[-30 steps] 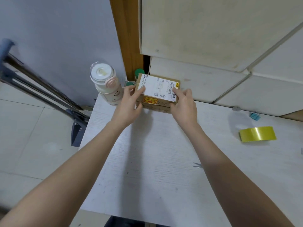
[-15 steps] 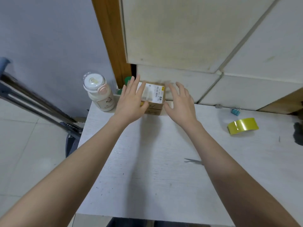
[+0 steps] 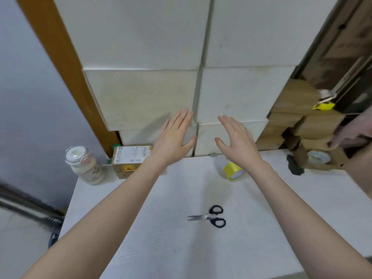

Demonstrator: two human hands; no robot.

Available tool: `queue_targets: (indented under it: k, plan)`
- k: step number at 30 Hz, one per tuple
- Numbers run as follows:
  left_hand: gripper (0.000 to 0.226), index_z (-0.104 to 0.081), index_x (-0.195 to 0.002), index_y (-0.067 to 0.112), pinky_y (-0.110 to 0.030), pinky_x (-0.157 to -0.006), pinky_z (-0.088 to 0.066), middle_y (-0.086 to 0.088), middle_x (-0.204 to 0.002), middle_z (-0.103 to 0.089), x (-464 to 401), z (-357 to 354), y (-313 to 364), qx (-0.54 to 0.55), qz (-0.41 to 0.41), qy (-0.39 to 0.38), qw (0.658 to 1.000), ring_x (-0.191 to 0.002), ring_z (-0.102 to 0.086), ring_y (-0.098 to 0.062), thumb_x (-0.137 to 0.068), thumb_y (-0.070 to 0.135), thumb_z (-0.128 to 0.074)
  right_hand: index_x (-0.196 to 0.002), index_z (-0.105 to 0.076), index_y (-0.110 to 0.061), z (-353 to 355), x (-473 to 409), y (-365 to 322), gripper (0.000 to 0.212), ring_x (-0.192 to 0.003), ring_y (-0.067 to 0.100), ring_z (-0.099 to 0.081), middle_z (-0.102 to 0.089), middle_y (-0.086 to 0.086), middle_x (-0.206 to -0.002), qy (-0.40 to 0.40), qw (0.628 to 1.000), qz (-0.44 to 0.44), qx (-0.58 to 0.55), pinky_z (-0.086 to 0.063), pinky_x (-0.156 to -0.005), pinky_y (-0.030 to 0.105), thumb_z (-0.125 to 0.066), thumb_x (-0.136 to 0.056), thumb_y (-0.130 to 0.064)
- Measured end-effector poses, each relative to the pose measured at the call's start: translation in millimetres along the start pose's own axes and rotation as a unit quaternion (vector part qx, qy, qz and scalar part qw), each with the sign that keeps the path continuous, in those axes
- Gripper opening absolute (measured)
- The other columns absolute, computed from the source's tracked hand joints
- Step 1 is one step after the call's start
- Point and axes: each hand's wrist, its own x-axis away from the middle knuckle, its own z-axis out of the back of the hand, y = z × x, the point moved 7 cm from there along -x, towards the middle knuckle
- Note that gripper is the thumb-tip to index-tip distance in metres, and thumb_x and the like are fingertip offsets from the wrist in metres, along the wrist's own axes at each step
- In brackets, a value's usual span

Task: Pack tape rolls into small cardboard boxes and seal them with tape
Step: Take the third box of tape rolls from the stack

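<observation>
White bottle (image 3: 85, 166) stands on table (image 3: 171, 238).

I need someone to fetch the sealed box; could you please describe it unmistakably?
Look at the far left corner of the white table. There, beside the white lidded jar, sits the small brown cardboard box, the only one bearing a white printed shipping label.

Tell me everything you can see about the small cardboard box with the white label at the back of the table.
The small cardboard box is brown, closed, and carries a large white shipping label on top with blurred print and a yellow-orange sticker on its front face. It sits flat on the white table, at the back left corner, against the white panels, just right of the white jar. The left forearm crosses in front of its right end; whether they touch is unclear. Neither hand holds it.
</observation>
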Motion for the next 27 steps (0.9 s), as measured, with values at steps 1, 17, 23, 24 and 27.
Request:
queue_targets:
  k: [1,17,23,24,27]
  plan:
    - [0.066,-0.012,-0.152,0.018,-0.033,-0.118,-0.003,0.003,-0.16,-0.008,-6,1,15,0.001,-0.009,0.004,1.0,-0.147,-0.004,-0.013,-0.097,0.038,-0.044,-0.15,-0.026,-0.022,11,1,9,0.062,-0.146,0.016,-0.017,-0.023,-0.001,-0.158,0.0,1.0,0.004,-0.001,-0.017,-0.117,0.042,-0.051,-0.095,-0.031]
    - [0.064,-0.019,-0.15,0.017,-0.032,-0.118,-0.013,0.003,-0.158,-0.018,-87,-75,197,0.028,0.037,0.058,0.997,-0.146,-0.012,-0.014,-0.097,0.035,-0.048,-0.15,-0.026,-0.027,130,0,202,0.06,-0.144,0.011,-0.018,-0.028,-0.006,-0.155,-0.046,0.994,0.097,-0.023,-0.019,-0.115,0.039,-0.05,-0.095,-0.033]
    - [0.065,-0.018,-0.151,0.016,-0.035,-0.118,-0.013,0.002,-0.158,-0.018,-101,-90,219,0.019,0.028,0.042,0.999,-0.147,-0.011,-0.014,-0.096,0.034,-0.049,-0.15,-0.024,-0.03,141,-1,233,0.061,-0.144,0.011,-0.018,-0.026,-0.007,-0.156,-0.049,0.994,0.091,-0.033,-0.018,-0.116,0.041,-0.05,-0.095,-0.033]
    - [0.065,-0.018,-0.151,0.017,-0.035,-0.118,-0.013,0.002,-0.158,-0.018,-103,-92,222,0.017,0.023,0.038,0.999,-0.147,-0.011,-0.014,-0.096,0.034,-0.048,-0.15,-0.024,-0.03,143,0,237,0.061,-0.144,0.011,-0.018,-0.025,-0.007,-0.156,-0.049,0.995,0.086,-0.033,-0.018,-0.116,0.041,-0.051,-0.095,-0.033]
    - [0.064,-0.017,-0.151,0.018,-0.036,-0.118,-0.014,0.003,-0.158,-0.017,-110,-98,231,0.021,0.01,0.025,0.999,-0.147,-0.01,-0.014,-0.097,0.035,-0.047,-0.15,-0.024,-0.031,153,7,248,0.061,-0.143,0.011,-0.019,-0.024,-0.007,-0.157,-0.04,0.997,0.066,-0.028,-0.019,-0.115,0.042,-0.051,-0.095,-0.034]
